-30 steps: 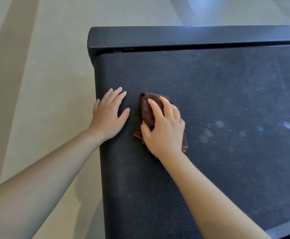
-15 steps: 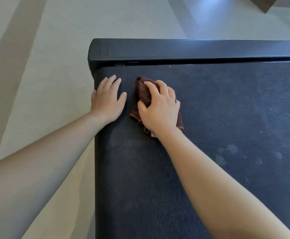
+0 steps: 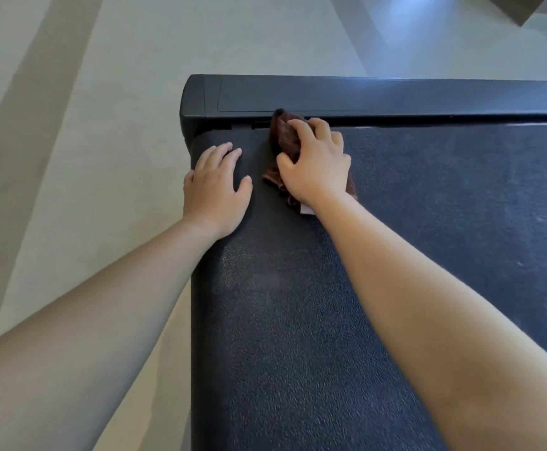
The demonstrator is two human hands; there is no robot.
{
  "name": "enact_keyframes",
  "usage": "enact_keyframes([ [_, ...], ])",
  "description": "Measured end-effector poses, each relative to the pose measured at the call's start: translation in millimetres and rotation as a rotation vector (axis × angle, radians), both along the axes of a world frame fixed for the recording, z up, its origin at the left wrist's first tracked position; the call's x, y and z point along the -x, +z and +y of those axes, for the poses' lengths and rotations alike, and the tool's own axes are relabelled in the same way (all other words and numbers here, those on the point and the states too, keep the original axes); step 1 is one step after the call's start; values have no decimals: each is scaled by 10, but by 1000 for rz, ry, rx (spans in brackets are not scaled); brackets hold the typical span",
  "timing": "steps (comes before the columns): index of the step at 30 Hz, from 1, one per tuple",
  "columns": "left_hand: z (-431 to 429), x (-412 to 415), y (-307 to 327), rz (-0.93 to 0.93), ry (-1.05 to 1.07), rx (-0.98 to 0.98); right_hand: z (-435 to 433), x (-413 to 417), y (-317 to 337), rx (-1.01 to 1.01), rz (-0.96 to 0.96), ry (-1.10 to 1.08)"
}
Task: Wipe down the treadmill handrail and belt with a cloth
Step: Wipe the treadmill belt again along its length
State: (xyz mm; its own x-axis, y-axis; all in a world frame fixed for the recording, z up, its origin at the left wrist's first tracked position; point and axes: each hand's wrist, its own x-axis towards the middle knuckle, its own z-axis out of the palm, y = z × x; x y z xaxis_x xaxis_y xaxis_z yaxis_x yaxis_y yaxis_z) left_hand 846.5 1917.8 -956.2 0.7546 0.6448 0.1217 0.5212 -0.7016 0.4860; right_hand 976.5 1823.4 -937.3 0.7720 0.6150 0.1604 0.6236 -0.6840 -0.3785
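The left hand [image 3: 215, 193] lies flat by the belt [image 3: 428, 222] at its 9 o'clock edge, fingers [image 3: 225, 153] loosely spread, likely as a brace. At its 2 o'clock the right hand [image 3: 317, 170] curls its fingers over the bunched cloth [image 3: 285, 135], pressing it to the seam of the end cover [image 3: 379, 99]

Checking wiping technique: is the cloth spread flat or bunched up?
Bunched: the cloth sits crumpled under the right hand, folds poking past the fingers.

Dark pebbly treadmill belt [image 3: 428, 239] fills the lower right, sitting on a pale floor [image 3: 70, 141]. Up top center a brown cloth [image 3: 283, 138] lies on it, left hand [image 3: 215, 190] flat just beside.
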Motion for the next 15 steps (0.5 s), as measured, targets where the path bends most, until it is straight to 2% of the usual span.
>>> enact_keyframes([
  [3, -54, 94, 0, -10, -4, 33, -301, 341, 24, -9, 1, 25],
  [8, -314, 620, -85, -130, -10, 135, -793, 1027, -37, -66, -31, 55],
  [12, -501, 1008, -163, -194, 14, 232, -638, 1061, -35, -83, -9, -11],
  [15, -560, 1067, -206, -255, 33, 268, -266, 895, -8, -56, -14, 30],
])
